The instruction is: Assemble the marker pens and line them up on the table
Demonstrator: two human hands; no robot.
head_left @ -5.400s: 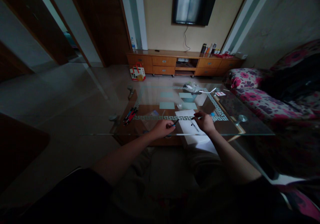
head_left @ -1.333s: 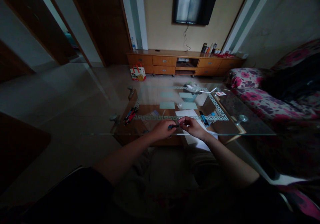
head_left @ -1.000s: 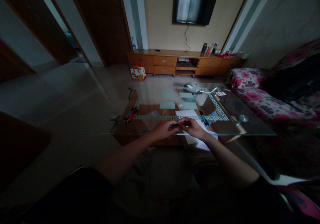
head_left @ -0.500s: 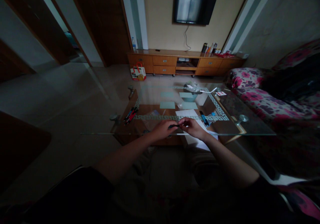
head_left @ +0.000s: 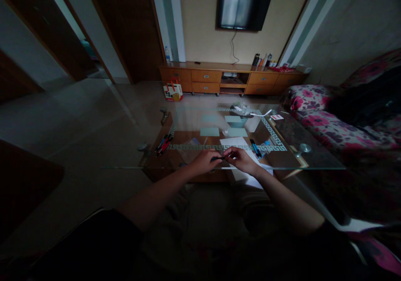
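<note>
My left hand [head_left: 204, 160] is closed on a thin dark pen [head_left: 216, 158] above the near edge of the glass table [head_left: 188, 158]. The fingers of my right hand [head_left: 239, 160] pinch the pen's other end, so the two hands almost meet. Much of the pen is hidden by the fingers. Left of the hands lies a bunch of red, blue and black pens [head_left: 163, 145]. Several blue and black pens [head_left: 255, 148] rest on the right, close to my right hand. A white sheet of paper [head_left: 233, 141] lies just beyond the hands.
A bowl with plastic bags [head_left: 240, 110] stands toward the far side of the table, near a red and white card [head_left: 277, 117]. A flowered sofa [head_left: 313, 101] is on the right. Behind are a wooden TV cabinet [head_left: 205, 76] and a carton bag [head_left: 173, 92].
Both hands stay in nearly the same place with the pen between them. The left hand has shifted very slightly; the things on the table have not moved.
</note>
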